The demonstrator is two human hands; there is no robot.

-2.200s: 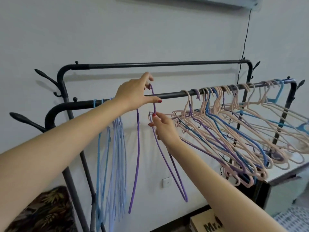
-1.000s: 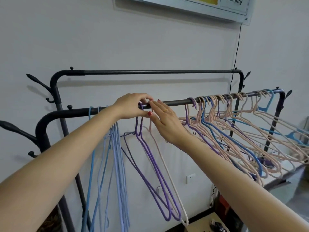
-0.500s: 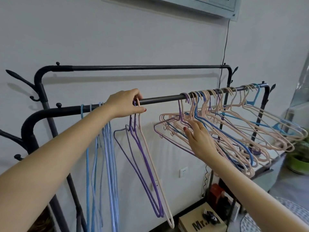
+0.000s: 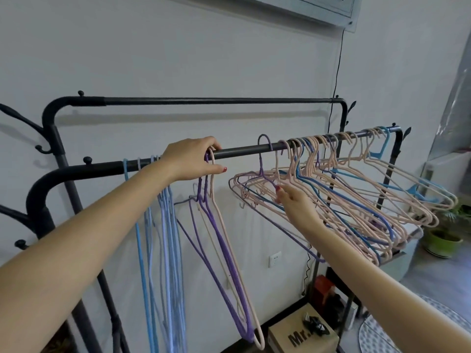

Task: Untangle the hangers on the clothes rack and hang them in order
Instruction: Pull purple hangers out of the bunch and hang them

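While pinched between fingers [image 4: 280,191]: purple hanger [image 4: 262,164]

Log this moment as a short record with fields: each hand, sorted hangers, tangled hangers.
left hand: grips the hooks of the purple and pink hangers on the front rail
right hand: pinches a purple hanger lifted off the rail
sorted hangers: blue hangers hanging straight at left
tangled hangers: pink, blue and purple pile at right
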